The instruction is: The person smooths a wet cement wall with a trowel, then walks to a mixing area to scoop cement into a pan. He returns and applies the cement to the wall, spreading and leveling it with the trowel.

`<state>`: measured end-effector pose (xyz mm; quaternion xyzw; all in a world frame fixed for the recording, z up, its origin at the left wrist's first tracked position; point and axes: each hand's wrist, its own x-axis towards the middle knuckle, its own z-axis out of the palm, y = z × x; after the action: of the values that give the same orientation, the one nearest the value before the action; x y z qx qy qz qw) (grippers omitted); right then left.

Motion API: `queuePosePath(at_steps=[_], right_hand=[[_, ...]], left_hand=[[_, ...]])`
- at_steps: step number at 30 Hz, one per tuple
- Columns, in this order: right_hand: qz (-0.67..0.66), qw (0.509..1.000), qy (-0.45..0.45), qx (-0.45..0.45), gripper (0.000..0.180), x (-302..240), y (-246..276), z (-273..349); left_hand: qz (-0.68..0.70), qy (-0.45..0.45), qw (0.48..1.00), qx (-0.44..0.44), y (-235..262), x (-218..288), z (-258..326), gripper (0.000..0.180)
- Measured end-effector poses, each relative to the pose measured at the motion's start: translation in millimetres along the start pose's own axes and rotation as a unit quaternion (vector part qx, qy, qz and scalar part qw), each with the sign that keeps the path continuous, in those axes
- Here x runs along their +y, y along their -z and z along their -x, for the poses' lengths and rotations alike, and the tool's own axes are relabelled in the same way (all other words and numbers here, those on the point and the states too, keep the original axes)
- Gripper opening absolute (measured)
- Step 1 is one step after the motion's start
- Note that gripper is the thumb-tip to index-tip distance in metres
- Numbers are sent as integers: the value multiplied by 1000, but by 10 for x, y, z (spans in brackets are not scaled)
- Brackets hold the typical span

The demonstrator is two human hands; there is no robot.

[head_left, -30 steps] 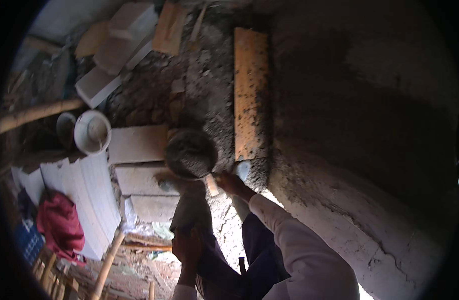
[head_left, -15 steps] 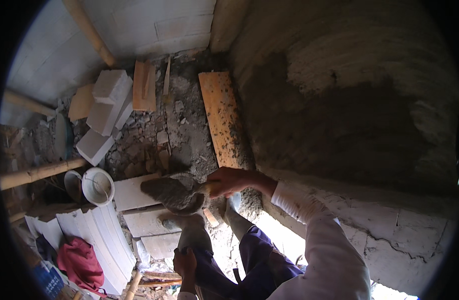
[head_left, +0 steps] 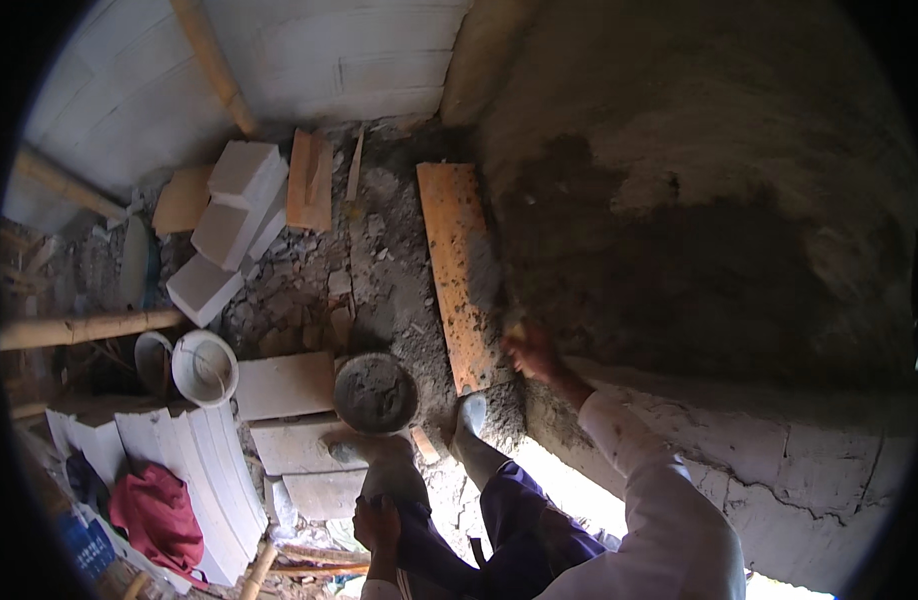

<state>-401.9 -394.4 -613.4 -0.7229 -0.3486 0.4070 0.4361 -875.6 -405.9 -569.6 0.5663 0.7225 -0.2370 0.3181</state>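
Note:
My right hand [head_left: 534, 352] reaches forward beside the wall and grips a trowel by its handle [head_left: 519, 330]. The trowel's grey blade [head_left: 485, 272] is blurred against the dark plaster. Damp, dark plaster [head_left: 699, 260] covers much of the wall [head_left: 659, 420] on my right. Between my boots [head_left: 471, 412] and the left-hand boards sits a round pan [head_left: 411, 410] of wet grey mortar [head_left: 374, 392]. My left hand [head_left: 377, 522] rests on my left leg at the boot's top, its fingers curled against the trouser leg [head_left: 419, 540].
A mortar-spattered plank [head_left: 457, 300] lies along the wall's foot. White blocks [head_left: 224, 225] are stacked at far left on rubble. Nearer stand a white bucket [head_left: 205, 370], flat pale blocks [head_left: 284, 388] and a corrugated sheet [head_left: 194, 480] bearing a red cloth [head_left: 159, 515]. Bamboo poles [head_left: 89, 330] cross the left side.
My right hand has swung the trowel, which was carrying mortar over the pan, forward and right to the wall. The pan's mortar is now uncovered. My left hand stays on my leg.

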Motion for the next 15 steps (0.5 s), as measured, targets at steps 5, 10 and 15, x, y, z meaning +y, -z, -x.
queuePosePath(at_steps=[5, 10, 15], right_hand=[[359, 887, -111, -270, 30, 549, -1540, 576], [576, 797, -6, -182, 19, 1062, -2560, 204], [529, 817, 25, -227, 21, 1642, -3079, 166]], left_hand=[[-5, 6, 999, -48, -265, -271, -20, 65], [28, 65, 995, -73, -166, -149, 115, 72], [54, 103, 988, -100, 84, 78, 204, 70]])
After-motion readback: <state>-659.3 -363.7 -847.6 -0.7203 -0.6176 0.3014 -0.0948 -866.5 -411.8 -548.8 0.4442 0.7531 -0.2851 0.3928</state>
